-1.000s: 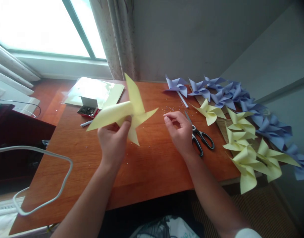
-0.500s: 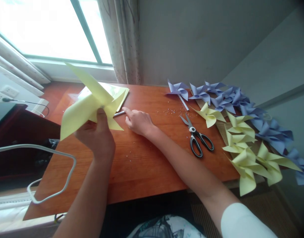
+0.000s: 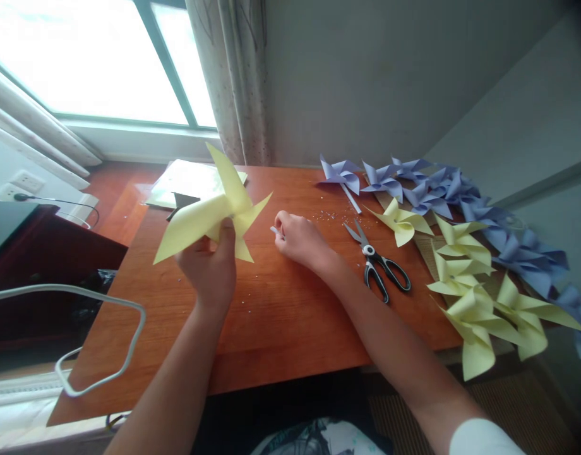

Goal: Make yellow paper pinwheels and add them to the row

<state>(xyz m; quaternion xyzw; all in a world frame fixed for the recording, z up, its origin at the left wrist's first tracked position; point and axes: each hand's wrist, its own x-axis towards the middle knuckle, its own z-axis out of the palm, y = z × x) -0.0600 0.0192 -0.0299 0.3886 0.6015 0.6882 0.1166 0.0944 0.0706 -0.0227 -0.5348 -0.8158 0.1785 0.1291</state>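
Left hand (image 3: 209, 268): gripping yellow pinwheel (image 3: 213, 212), raised above bench (image 3: 271, 316)
Right hand (image 3: 300, 240): closed around small white stick (image 3: 274, 230), low over bench
Scissors (image 3: 378, 262): just right of right hand

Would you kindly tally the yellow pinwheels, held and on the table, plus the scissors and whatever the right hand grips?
Yellow pinwheel in left hand: 1
Yellow pinwheels on table: 5
Scissors: 1
White stick in right hand: 1
Total: 8
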